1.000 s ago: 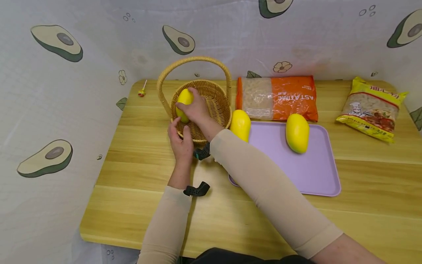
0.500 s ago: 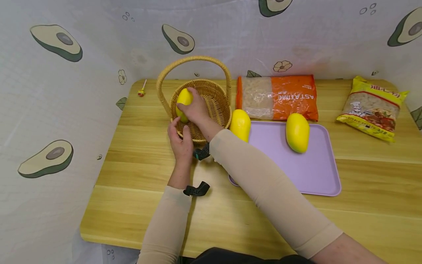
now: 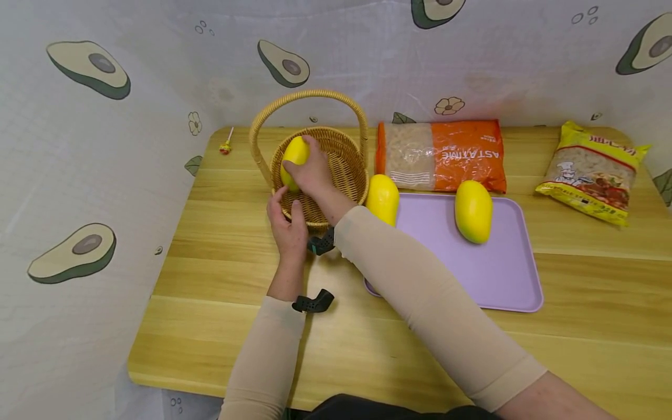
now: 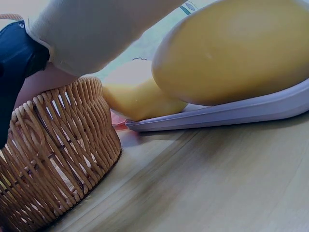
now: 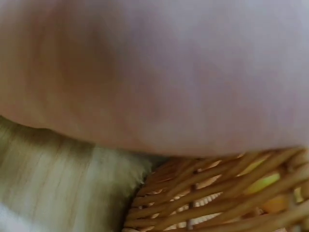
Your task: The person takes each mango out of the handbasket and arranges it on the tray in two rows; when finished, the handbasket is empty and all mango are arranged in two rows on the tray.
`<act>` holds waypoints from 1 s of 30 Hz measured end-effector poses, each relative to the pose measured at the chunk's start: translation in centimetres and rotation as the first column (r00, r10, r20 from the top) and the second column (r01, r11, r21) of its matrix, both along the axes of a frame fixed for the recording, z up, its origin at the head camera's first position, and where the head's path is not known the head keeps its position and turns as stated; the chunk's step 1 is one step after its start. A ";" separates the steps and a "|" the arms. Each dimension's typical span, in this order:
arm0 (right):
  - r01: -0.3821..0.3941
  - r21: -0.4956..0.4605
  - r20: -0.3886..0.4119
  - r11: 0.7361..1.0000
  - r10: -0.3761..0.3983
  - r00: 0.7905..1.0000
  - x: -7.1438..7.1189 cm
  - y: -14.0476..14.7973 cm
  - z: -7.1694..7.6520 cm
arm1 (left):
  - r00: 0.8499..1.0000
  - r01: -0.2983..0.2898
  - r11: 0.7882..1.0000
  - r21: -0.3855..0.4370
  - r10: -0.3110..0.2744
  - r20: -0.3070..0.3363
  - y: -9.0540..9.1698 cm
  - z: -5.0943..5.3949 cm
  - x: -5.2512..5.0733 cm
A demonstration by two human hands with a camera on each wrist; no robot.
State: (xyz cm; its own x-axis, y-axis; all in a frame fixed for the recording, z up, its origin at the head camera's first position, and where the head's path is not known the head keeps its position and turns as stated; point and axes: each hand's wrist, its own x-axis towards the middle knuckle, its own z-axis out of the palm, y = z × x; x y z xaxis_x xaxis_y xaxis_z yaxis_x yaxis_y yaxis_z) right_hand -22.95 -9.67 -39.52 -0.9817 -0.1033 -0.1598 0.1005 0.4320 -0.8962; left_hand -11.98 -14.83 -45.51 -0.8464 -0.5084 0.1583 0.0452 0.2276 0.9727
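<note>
A yellow mango (image 3: 296,150) is at the left inside of a round wicker basket (image 3: 359,188) with a tall arched handle. My right hand (image 3: 315,173) grips this mango, its thumb across the near side; the far fingers are hidden. Against the basket's front-left rim lies my left hand (image 3: 290,234), thumb and fingers curved about the wall. In the left wrist view the basket's woven side (image 4: 63,150) shows, but not the left hand's fingers. The right wrist view is mostly filled by blurred skin of the right hand (image 5: 159,77), above the basket weave (image 5: 217,208).
Right of the basket, one mango (image 3: 383,198) lies at the left edge of a lilac tray (image 3: 504,280), and another mango (image 3: 474,212) lies on it. Behind stand an orange-and-clear bag (image 3: 467,154) and a yellow bag (image 3: 593,175). A lollipop (image 3: 226,144) lies back left.
The right hand's mango has risen slightly and shifted a little toward the back of the basket. My left hand, the basket and the tray have stayed put.
</note>
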 end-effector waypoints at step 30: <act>-0.471 0.484 0.008 0.737 0.535 0.845 6.7 8.8 8.0 | 1.000 0.005 1.000 0.019 -0.005 -0.018 0.0 -0.1 0.0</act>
